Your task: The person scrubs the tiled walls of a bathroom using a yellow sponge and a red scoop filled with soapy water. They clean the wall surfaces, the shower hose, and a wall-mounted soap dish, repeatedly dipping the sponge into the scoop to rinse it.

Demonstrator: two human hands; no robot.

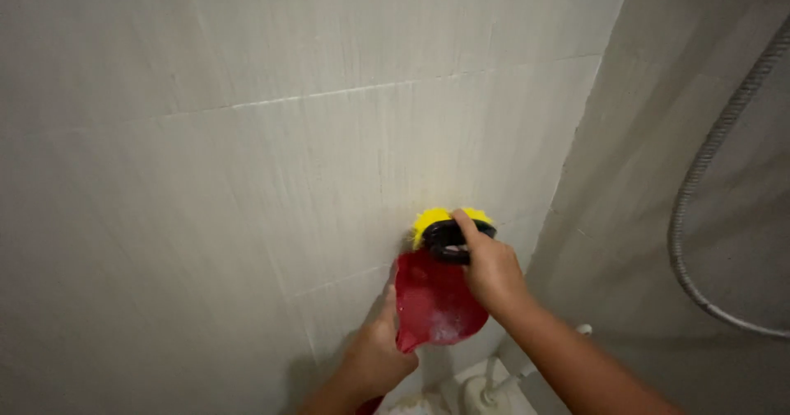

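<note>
Against the tiled wall (271,176), seen from the head camera, 2 hands work close together near the corner. The right hand (491,273) reaches up from the lower right and grips a round brush (451,232) with yellow bristles and a black back; its fingers (466,227) curl over the top of the black disc, closed on it, and the bristles press flat on the tile. Just below the brush hangs a red scoop (434,301), wet, with foam on its inner face. The left hand (374,356) comes up from the bottom edge and holds the scoop by its lower left side, with the fingers closed around it and the thumb lying along its left rim. The scoop's upper edge sits right under the brush, and the right hand overlaps its right side. Pale grout lines cross the wall above and left of the brush. To the right, on the adjoining wall (658,217), a metal hose (699,176) loops down in a curve. At the bottom, between the 2 arms, white fittings (485,386) show, too cut off to name.
</note>
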